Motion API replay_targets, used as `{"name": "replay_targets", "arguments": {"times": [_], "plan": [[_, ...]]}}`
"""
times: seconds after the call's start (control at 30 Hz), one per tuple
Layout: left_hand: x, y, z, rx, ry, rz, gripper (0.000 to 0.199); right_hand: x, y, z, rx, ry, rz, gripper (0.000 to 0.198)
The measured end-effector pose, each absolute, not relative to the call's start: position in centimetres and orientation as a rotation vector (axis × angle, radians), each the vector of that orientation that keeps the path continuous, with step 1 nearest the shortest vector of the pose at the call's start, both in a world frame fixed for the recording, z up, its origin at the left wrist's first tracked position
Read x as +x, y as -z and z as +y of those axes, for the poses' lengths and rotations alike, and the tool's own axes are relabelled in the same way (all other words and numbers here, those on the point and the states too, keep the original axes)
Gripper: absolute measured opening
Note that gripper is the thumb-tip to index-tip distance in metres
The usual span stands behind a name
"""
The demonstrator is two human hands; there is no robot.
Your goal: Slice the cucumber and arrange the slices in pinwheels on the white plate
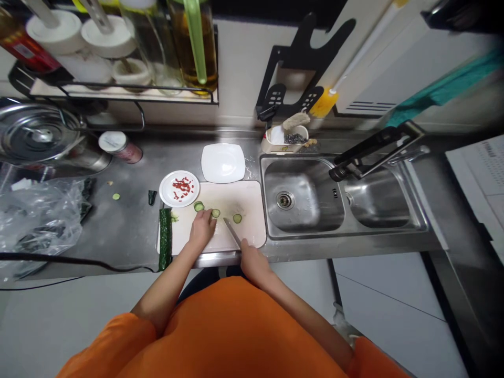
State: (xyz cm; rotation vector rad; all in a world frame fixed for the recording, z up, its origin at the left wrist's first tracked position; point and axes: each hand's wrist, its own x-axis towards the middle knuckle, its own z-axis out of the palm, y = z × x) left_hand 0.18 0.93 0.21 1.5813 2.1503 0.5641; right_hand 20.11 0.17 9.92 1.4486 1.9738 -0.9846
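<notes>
Cucumber slices (237,218) lie on the cutting board (250,197); the right hand (254,261) grips a knife (232,232); the left hand (202,229) is beside a slice, whether gripping I can't tell. Beyond, a round plate (167,190) holds red bits (182,185); farther, a caddy (280,147) holds scrubbers (294,138).

The left hand (202,229) and right hand (255,261) occupied the front middle of the board (252,199), with the knife (233,231) slanting across the gap. Right of the knife, passage was open to the board's edge, save for one slice (237,218). A cucumber (165,239) blocked the left end; a small plate (164,190) and a square dish (222,163) restricted the rear. Bench (118,223) room existed farther left, up to a plastic bag (43,220). The tap (356,157) obstructed overhead access between the basins.
</notes>
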Motion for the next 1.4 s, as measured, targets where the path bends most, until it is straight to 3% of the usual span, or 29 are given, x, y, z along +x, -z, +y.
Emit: {"name": "replay_targets", "arguments": {"times": [1.0,1.4], "plan": [[0.9,0.6,1.1,1.487,-0.727,2.151,0.023,16.7,-9.2,0.9,1.383,0.782,2.149,0.039],[0.9,0.9,1.0,1.518,-0.745,2.156,0.022,16.1,-9.7,1.3,1.422,0.874,2.07,0.035]]}}
